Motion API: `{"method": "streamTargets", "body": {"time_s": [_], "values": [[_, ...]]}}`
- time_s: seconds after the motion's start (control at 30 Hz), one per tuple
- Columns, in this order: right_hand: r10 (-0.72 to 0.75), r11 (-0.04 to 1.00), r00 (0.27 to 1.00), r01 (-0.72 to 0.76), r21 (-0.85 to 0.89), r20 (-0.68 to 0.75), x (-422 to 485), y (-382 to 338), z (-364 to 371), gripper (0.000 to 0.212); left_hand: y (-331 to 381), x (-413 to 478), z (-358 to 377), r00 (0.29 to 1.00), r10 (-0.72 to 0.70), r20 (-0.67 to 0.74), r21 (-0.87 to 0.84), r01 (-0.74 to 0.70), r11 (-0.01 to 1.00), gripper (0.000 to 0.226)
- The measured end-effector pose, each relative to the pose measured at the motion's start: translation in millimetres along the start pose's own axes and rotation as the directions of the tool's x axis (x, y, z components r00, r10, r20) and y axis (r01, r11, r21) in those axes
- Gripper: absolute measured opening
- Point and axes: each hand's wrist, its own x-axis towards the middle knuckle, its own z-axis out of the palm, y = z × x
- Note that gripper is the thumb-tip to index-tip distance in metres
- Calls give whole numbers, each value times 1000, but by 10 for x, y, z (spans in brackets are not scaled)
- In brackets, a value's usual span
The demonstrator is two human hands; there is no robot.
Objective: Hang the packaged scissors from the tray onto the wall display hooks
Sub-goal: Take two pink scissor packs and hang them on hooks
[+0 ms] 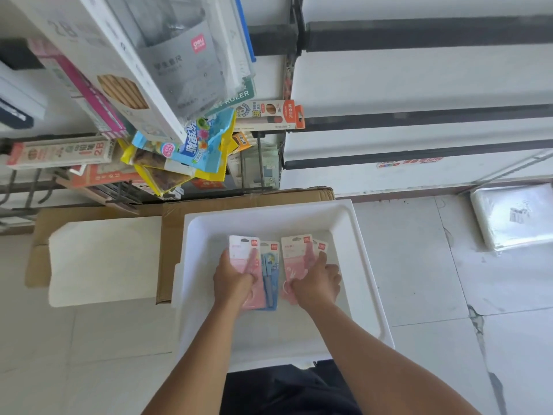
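A white tray [365, 265] sits on a cardboard box below me and holds several packaged scissors. My left hand [232, 280] closes on a pink scissors pack [241, 250], which lies over a blue scissors pack [270, 274]. My right hand [318, 281] grips a second pink scissors pack [294, 259]; the corner of another pack [321, 245] peeks out behind it. Both packs still rest in the tray. The wall display [419, 85] with its dark rails rises ahead at upper right.
Hanging stationery packs [179, 70] and snack bags [185, 151] crowd the hooks at upper left, close overhead. A cardboard box [167, 250] and a white foam sheet [104, 262] lie left of the tray. A plastic-wrapped bundle [514, 214] sits on the tiled floor at right.
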Motion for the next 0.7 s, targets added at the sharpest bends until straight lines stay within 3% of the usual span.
{"method": "streamTargets", "body": {"time_s": [0.1, 0.2, 0.47, 0.7], "values": [[-5, 999, 1000, 5, 52, -4, -36, 22, -135, 56, 66, -143, -131, 1000, 20, 1, -123, -20, 992, 25], [-50, 968, 995, 25, 252, 91, -177, 1, -372, 31, 178, -329, -310, 998, 47, 50, -177, -38, 984, 26], [-257, 784, 958, 131, 607, 126, -660, -181, -1012, 35, 539, -900, -769, 984, 151, 94, -434, -96, 896, 29], [-440, 575, 897, 320, 753, -45, -1213, -436, -1612, 22, 1011, -1405, -1253, 935, 355, 30, -533, -285, 797, 24]]}}
